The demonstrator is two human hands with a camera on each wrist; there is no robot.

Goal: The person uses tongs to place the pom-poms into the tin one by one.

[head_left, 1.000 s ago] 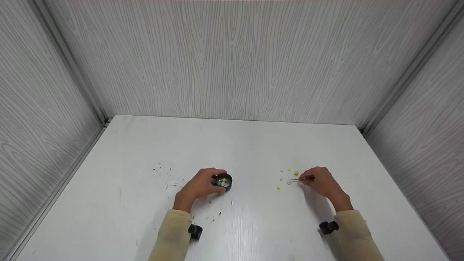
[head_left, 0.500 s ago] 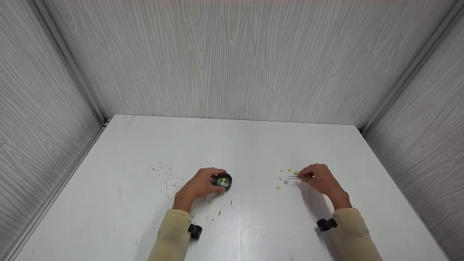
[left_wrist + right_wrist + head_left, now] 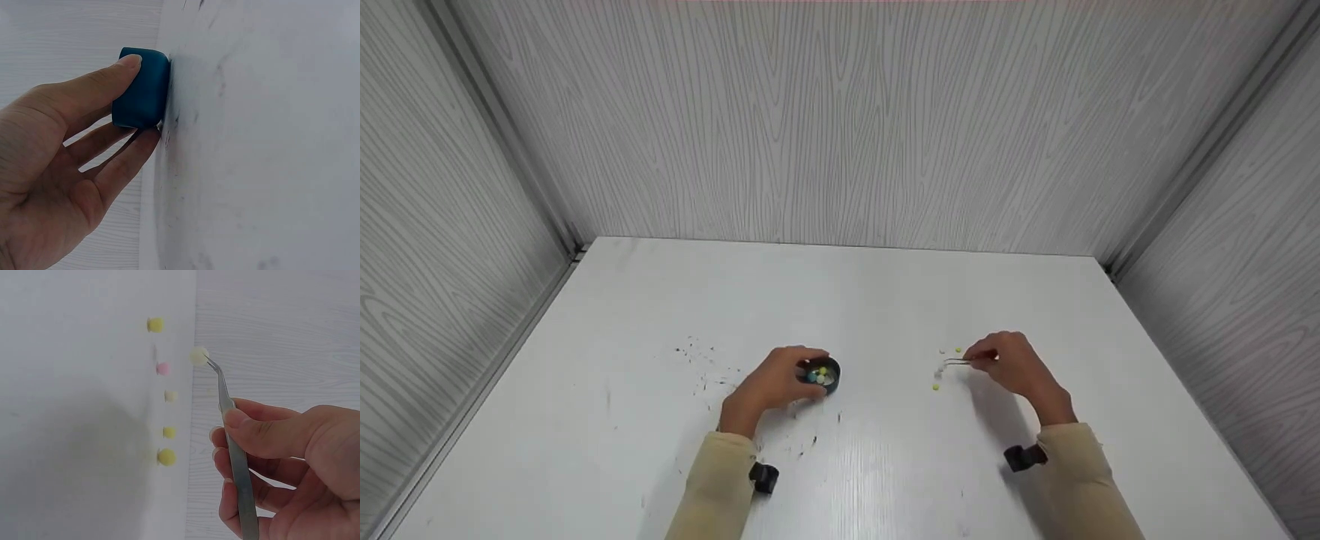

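My left hand (image 3: pixel 771 384) holds a small blue cup (image 3: pixel 142 90) by its sides, thumb on one wall and fingers on the other. The cup stands on the white table, and several small coloured balls (image 3: pixel 821 375) lie inside it. In my right hand (image 3: pixel 1014 367) I pinch curved metal tweezers (image 3: pixel 239 467). A pale cream ball (image 3: pixel 198 356) sits at the tweezer tips, raised off the table. Below it lie a yellow ball (image 3: pixel 155 324), a pink ball (image 3: pixel 162 368), a smaller pale ball (image 3: pixel 171 396) and two more yellow balls, including a larger one (image 3: pixel 166 457).
Dark specks and smudges (image 3: pixel 697 352) mark the white table (image 3: pixel 840 300) around the left hand. Grey wood-grain panels (image 3: pixel 840 127) stand at the back and both sides. A black wrist camera (image 3: pixel 763 478) is worn at each beige sleeve.
My right hand has moved left and slightly away from me, lifting the pale ball from the table with the tweezers. The left hand and cup stay put.
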